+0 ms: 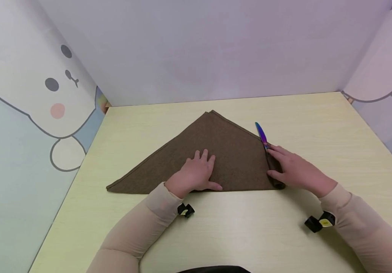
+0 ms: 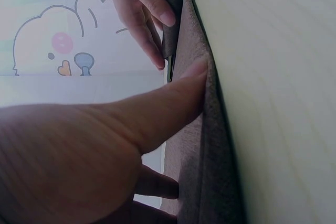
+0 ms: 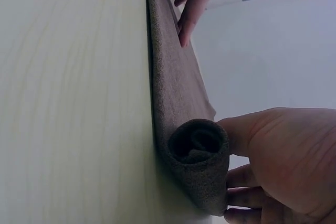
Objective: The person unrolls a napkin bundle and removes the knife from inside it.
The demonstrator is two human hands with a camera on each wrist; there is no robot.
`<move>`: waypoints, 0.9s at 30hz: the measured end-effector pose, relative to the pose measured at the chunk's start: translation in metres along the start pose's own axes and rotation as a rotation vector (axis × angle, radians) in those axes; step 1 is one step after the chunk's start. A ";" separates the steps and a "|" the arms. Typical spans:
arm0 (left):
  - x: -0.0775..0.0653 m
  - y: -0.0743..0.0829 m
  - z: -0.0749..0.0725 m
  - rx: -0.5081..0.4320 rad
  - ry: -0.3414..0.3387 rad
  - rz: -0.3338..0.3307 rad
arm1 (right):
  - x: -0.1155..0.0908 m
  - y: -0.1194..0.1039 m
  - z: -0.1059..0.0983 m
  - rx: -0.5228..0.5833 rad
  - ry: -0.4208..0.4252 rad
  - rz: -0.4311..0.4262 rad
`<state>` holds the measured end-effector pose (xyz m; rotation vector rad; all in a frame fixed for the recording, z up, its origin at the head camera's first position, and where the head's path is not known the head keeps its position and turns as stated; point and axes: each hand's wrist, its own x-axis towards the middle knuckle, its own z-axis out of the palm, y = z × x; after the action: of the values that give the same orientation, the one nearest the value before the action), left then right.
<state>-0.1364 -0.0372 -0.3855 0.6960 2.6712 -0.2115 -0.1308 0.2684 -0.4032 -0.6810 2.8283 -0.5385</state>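
A brown cloth napkin (image 1: 230,151), folded into a triangle, lies on the table with its long edge toward me. Its right corner is rolled up into a tight tube (image 3: 198,153). Out of the tube's far end sticks a shiny blue-purple table knife (image 1: 261,132); the rest of it is hidden in the roll. My left hand (image 1: 196,172) rests on the middle of the napkin with fingers spread, thumb by the near edge. With thumb and fingers on either side, my right hand (image 1: 296,168) grips the rolled part.
The pale wooden table (image 1: 237,235) reaches to a plain wall (image 1: 216,53) at the back. Walls with cartoon animals (image 1: 57,91) stand at the left and right. A black wrist camera (image 1: 185,209) sits under each forearm.
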 end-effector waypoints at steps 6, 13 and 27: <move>0.000 0.000 0.000 0.002 -0.001 0.003 | -0.002 0.004 -0.001 0.004 -0.009 0.018; 0.000 0.000 -0.001 0.001 -0.002 0.003 | -0.005 0.005 -0.004 0.015 -0.023 0.045; 0.001 -0.001 0.001 0.002 -0.004 0.001 | -0.008 0.010 -0.007 0.031 -0.046 0.083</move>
<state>-0.1376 -0.0378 -0.3864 0.6975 2.6672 -0.2146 -0.1292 0.2827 -0.3998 -0.5600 2.7850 -0.5446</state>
